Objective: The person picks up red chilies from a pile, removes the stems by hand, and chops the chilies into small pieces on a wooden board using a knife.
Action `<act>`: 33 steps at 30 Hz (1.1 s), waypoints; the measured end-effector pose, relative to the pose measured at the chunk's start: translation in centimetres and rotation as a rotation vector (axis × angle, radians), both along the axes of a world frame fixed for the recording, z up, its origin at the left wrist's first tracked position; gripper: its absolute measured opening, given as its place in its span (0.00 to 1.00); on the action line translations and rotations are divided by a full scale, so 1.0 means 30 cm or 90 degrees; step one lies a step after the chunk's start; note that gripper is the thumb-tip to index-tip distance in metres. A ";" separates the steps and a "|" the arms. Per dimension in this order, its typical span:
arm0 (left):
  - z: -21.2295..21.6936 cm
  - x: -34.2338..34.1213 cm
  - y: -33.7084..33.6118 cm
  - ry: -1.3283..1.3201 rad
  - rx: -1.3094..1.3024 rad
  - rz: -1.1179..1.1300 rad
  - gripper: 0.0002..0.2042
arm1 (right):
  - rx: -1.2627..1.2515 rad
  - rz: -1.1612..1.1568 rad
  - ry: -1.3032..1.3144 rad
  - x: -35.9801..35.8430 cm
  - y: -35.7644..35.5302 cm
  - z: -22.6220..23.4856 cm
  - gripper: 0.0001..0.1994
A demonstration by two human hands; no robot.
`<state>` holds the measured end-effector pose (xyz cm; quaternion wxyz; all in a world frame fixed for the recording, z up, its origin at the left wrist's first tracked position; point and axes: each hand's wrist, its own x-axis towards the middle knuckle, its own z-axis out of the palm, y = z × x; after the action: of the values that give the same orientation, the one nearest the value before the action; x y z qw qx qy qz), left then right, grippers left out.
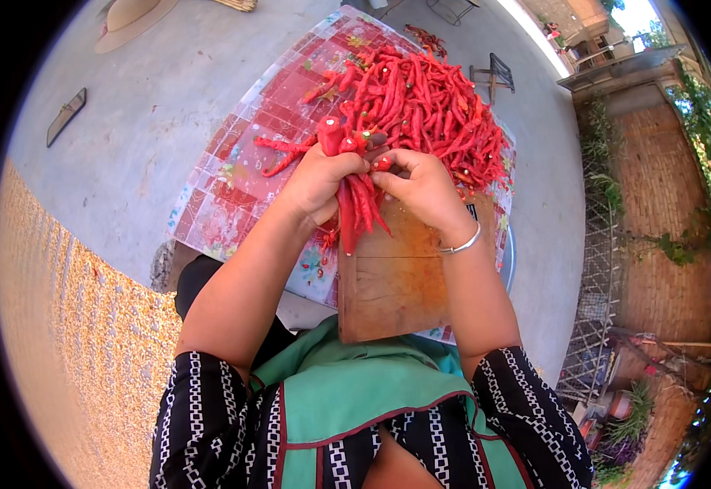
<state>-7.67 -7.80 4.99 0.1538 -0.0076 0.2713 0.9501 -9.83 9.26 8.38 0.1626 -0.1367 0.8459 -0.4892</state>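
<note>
My left hand (316, 183) grips a bunch of long red chili peppers (357, 208) held upright, tips hanging down over a wooden cutting board (394, 281). My right hand (420, 183), with a silver bangle on the wrist, closes on the same bunch from the right, fingers at the stem ends. Just beyond both hands lies a big heap of red chili peppers (420, 102) on a red and white patterned cloth (233, 183).
The cloth lies on a grey concrete floor (135, 122). Yellow grain (70, 326) is spread at the left. A flat dark object (66, 116) and a hat (131, 20) lie at the far left. A brick wall and wire fence (608, 269) stand at the right.
</note>
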 end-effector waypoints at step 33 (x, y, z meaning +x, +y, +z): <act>-0.030 -0.016 0.000 0.024 -0.178 -0.020 0.13 | -0.197 -0.108 0.072 -0.042 0.031 0.250 0.08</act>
<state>-8.14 -7.79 4.09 0.1609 -0.0069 0.4038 0.9006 -11.10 10.17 15.87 0.0500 -0.1155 0.7770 -0.6168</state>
